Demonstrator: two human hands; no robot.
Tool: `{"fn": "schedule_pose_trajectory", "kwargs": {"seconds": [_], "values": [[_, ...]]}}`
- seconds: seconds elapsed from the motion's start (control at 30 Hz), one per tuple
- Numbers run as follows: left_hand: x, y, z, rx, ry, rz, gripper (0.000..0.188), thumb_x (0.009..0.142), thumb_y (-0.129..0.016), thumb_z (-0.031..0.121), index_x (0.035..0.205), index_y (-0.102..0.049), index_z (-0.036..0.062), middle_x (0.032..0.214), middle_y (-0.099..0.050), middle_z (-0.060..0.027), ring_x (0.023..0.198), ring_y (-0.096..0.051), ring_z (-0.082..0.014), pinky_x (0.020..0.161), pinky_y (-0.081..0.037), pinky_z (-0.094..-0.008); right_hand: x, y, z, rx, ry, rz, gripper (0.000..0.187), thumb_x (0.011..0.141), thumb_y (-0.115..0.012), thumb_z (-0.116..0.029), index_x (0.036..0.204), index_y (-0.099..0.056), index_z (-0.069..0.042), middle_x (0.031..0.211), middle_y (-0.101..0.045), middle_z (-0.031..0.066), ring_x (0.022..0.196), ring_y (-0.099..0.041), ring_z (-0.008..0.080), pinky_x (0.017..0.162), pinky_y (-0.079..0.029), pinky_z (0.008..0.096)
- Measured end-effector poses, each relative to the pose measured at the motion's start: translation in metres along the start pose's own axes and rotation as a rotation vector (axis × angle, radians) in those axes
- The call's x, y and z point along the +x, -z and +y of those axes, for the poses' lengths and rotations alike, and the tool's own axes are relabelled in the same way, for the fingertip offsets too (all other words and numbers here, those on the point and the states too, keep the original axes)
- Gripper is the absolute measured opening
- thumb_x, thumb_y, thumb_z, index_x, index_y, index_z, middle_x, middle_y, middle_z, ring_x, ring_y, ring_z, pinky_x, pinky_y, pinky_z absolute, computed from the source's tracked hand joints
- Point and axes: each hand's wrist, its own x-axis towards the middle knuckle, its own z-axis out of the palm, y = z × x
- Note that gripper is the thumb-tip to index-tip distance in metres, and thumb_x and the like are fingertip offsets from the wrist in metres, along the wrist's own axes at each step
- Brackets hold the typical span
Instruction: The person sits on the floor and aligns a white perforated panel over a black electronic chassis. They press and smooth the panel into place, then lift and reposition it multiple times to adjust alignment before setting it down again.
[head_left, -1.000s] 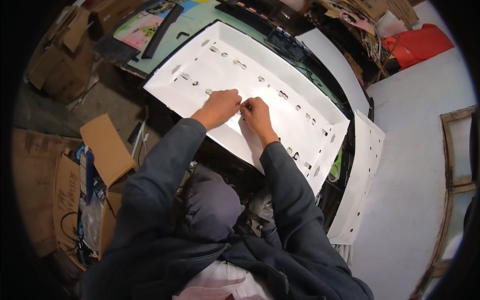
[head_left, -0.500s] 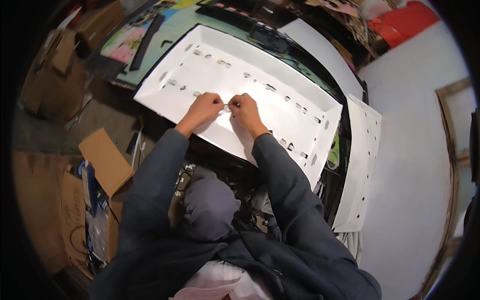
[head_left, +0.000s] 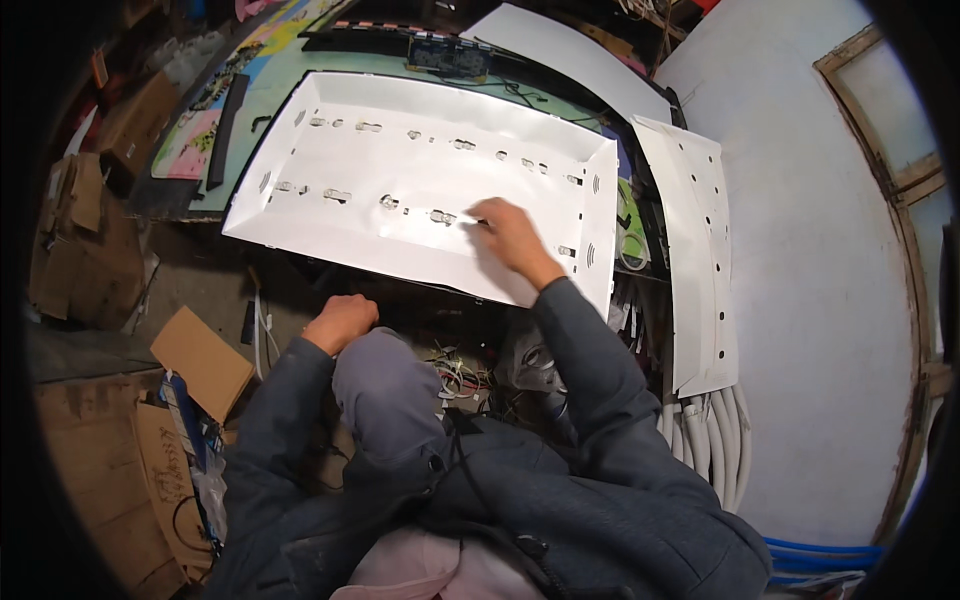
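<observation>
A shallow white tray-like panel (head_left: 330, 228) with sloping sides lies tilted across the table before me. Two rows of cut-outs run along its floor, with small clear and metallic pieces (head_left: 338, 195) showing in them. Above the near row, toward the right, is my right hand (head_left: 515, 245), its fingers pinched together; what they hold, if anything, is too small to make out. A clear-looking piece (head_left: 442, 217) sits just left of those fingertips. My left hand (head_left: 345, 320) is off the panel, curled closed beside my grey-clad knee (head_left: 388, 395); its inside is hidden.
A dark strip (head_left: 228, 130) lies on the green tabletop (head_left: 285, 85) at left. A circuit board (head_left: 448, 58) is behind the panel. At right a perforated white sheet (head_left: 690, 260) leans by the wall, above pale tubes (head_left: 715, 435). Cardboard (head_left: 200, 362) and tangled wires (head_left: 460, 378) lie below.
My left hand has come away from the panel, down toward my knee. The right hand stays over the panel. Earlier both hands met around a small thin dark piece. The view has shifted.
</observation>
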Motion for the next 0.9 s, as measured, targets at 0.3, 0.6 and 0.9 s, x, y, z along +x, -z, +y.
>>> {"fn": "schedule_pose_trajectory", "kwargs": {"seconds": [0.3,0.6,0.9], "values": [[0.010,0.062,0.025,-0.225,-0.205,-0.038,0.031,0.081,-0.076,0.018,0.109,-0.077,0.0059,0.103,-0.076,-0.0156,0.096,-0.073,-0.0317,0.086,-0.057,-0.0399,-0.045,0.049,0.050,-0.199,-0.070,-0.010,0.014,0.086,-0.072,-0.017,0.096,-0.078,-0.010,0.095,-0.070,0.0085,0.095,-0.065,0.0292,0.081,-0.053,0.0408],[0.061,0.119,0.132,0.112,-0.174,-0.178,0.101,0.071,-0.086,0.043,0.150,-0.040,-0.0001,0.154,-0.044,-0.0186,0.139,-0.046,-0.0335,0.113,-0.041,-0.0437,-0.028,0.042,0.051,-0.317,0.116,-0.053,0.009,0.087,-0.068,-0.013,0.092,-0.075,-0.011,0.090,-0.069,0.0055,0.089,-0.067,0.0271,0.077,-0.055,0.0385],[0.091,0.065,0.147,0.311,-0.187,0.130,0.124,0.064,-0.089,0.048,0.155,-0.023,-0.0054,0.165,-0.023,-0.0224,0.155,-0.019,-0.0344,0.125,-0.018,-0.0540,-0.015,0.057,0.044,-0.532,0.383,-0.216,0.007,0.087,-0.065,-0.013,0.087,-0.071,-0.011,0.084,-0.066,0.0049,0.087,-0.069,0.0257,0.072,-0.056,0.0380]]}}
